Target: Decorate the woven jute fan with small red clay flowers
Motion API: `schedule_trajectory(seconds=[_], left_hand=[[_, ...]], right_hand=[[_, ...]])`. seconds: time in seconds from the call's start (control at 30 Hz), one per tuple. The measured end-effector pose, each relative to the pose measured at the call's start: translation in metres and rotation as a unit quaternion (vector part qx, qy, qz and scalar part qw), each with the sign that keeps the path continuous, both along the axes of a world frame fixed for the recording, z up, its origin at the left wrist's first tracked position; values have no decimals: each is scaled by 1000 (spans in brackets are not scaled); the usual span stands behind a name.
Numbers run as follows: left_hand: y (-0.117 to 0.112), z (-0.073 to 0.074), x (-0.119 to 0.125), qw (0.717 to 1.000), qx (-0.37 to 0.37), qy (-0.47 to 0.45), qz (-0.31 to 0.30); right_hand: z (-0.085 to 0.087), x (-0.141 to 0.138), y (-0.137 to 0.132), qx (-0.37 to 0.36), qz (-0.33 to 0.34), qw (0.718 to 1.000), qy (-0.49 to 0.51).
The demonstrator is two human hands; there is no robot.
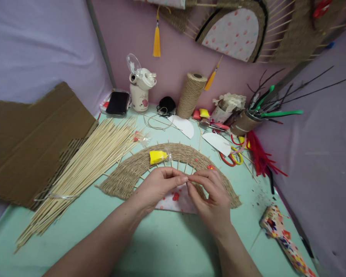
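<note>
My left hand (164, 184) and my right hand (212, 192) meet over the middle of a woven twine fan (121, 177). Thumb and fingers are pinched on both sides, and whatever sits between the fingertips is too small to make out. Beneath them lies the fan's white cloth centre (177, 204) with red spots and a small red piece (175, 196) on it. A packet of yellow clay-like material (158, 157) rests on the upper woven band. Small red and yellow bits (210, 167) show on the band beside my right hand.
A bundle of thin sticks (95, 154) and cardboard (31, 142) lie left. At the back stand a twine spool (191, 94) and a white jar (140, 96). Scissors (229, 159), red fuzzy stems (258, 156) and a patterned, cloth-covered tool (285, 238) are on the right.
</note>
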State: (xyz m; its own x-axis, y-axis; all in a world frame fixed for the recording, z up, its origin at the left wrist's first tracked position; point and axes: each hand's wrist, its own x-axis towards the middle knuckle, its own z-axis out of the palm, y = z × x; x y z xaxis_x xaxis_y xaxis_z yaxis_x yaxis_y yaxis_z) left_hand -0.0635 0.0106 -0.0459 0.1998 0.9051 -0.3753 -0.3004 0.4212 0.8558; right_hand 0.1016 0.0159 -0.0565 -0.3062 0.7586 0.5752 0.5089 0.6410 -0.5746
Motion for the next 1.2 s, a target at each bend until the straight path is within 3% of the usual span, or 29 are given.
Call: schedule_trajectory(seconds=[0.23, 0.4, 0.53, 0.63, 0.8, 1.2], left_hand=[[1, 1, -1, 994, 49, 67, -70], [0, 4, -2, 989, 38, 114, -91], [1, 7, -4, 996, 24, 87, -20], [3, 12, -5, 999, 4, 12, 48], [5, 15, -6, 992, -24, -75, 96], [5, 10, -7, 986, -9, -101, 131]], right_hand=[[-4, -2, -1, 39, -36, 997, -59], [1, 1, -2, -34, -27, 999, -25], [6, 8, 2, -126, -21, 991, 31], [5, 8, 1, -185, 20, 981, -54], [3, 0, -6, -234, 69, 954, -175], [1, 1, -7, -226, 89, 944, -223]])
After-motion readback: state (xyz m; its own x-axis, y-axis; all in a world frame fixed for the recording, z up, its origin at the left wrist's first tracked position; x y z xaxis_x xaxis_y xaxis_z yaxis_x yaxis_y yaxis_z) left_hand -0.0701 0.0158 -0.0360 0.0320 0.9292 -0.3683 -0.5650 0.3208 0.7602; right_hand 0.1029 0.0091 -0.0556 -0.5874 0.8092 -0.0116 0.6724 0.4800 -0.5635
